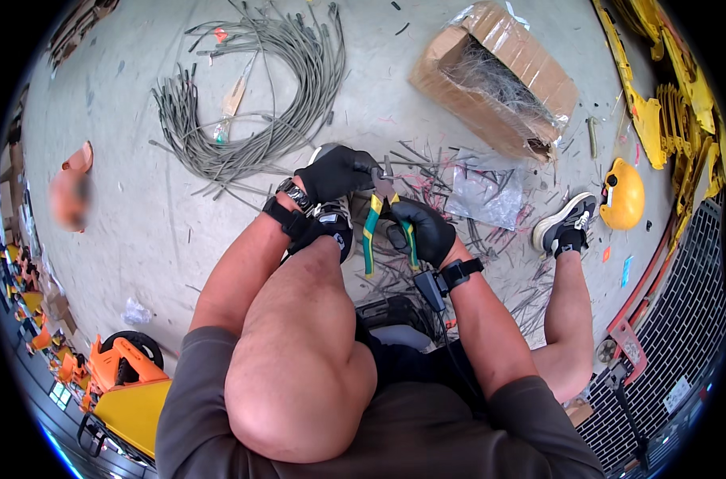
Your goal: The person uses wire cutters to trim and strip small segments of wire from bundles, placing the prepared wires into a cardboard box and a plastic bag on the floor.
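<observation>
My right hand (419, 230), in a black glove, holds green-and-yellow-handled pliers (372, 221), one handle in the palm, the handles spread and the jaws pointing away from me. Beside the jaws my left hand (339, 172), also gloved in black, pinches a small piece whose kind I cannot tell; its fingertips meet the tool's head. Grey cables (315, 72) lie in a large loose coil on the floor beyond my left hand. Short cut lengths of grey cable and pink-red bits (422, 173) are scattered around and beyond my right hand. A clear plastic bag (485, 188) lies among them.
An open cardboard box (488, 78) with a wiry tangle inside stands at the far right. Right of my shoe (569, 221) is a yellow rounded plastic part (623, 194), near stacked yellow parts (686, 114). Orange and yellow equipment (129, 371) stands at lower left.
</observation>
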`<state>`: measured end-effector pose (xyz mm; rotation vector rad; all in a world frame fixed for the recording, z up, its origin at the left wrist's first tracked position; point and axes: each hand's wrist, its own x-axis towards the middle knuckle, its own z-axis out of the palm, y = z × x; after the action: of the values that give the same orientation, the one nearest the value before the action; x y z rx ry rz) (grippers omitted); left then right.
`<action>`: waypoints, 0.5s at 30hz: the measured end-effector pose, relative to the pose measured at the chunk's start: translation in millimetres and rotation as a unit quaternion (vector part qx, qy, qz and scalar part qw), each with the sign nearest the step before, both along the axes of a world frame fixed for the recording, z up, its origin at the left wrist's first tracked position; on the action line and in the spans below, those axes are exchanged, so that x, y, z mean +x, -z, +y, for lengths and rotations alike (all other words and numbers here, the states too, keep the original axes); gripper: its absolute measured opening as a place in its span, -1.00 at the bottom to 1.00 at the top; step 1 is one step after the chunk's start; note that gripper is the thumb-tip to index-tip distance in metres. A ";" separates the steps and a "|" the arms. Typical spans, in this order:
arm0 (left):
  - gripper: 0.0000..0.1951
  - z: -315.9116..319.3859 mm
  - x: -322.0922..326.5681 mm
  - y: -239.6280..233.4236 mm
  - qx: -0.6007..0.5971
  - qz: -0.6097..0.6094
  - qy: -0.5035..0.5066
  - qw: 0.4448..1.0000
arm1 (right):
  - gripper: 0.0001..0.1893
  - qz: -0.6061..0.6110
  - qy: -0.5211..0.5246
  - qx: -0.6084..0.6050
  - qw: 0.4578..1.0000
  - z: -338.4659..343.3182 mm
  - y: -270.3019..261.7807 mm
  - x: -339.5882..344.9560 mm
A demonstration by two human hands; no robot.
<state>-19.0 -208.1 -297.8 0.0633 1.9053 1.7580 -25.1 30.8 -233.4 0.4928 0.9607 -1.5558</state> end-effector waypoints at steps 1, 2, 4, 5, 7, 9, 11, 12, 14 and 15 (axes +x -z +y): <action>-0.71 0.6 -2.3 -6.3 0.000 0.006 0.003 1.000 | -0.73 0.008 -0.003 -0.037 0.999 4.3 8.6 2.2; -0.71 1.3 -4.4 -10.8 0.000 0.012 0.006 1.000 | -0.74 0.017 -0.005 -0.074 0.997 11.9 24.5 6.6; -0.71 0.7 -5.6 -12.7 -0.008 0.011 0.019 1.000 | -0.74 0.058 -0.023 -0.082 0.995 9.1 25.8 9.2; -0.71 0.7 -5.8 -12.8 -0.012 0.010 0.026 1.000 | -0.74 0.092 -0.037 -0.053 0.994 7.4 25.0 13.5; -0.70 1.6 -3.8 -13.0 0.009 -0.014 0.015 1.000 | -0.72 0.061 -0.032 -0.043 0.997 1.0 12.7 10.3; -0.70 1.9 -2.8 -14.2 0.015 -0.028 0.015 0.999 | -0.71 -0.071 0.006 -0.075 0.995 -1.5 1.9 3.5; -0.69 2.4 -3.7 -17.0 0.007 -0.033 0.027 0.999 | -0.70 -0.039 -0.006 -0.074 0.997 -4.5 1.2 4.2; -0.69 2.5 -3.5 -15.0 0.005 -0.034 0.033 0.999 | -0.70 -0.023 -0.012 -0.073 0.997 -6.2 0.6 4.6; -0.68 2.3 -3.1 -9.6 0.002 -0.038 0.046 0.998 | -0.73 0.006 -0.044 -0.052 0.998 -9.0 -4.3 2.0; -0.68 4.9 -4.7 -13.9 0.030 -0.055 0.026 0.998 | -0.74 0.022 -0.059 -0.042 0.997 -9.4 -5.1 0.7</action>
<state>-23.7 -203.2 -283.9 0.0367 1.7571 1.7483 -24.4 21.3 -228.3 0.3380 0.9382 -1.4987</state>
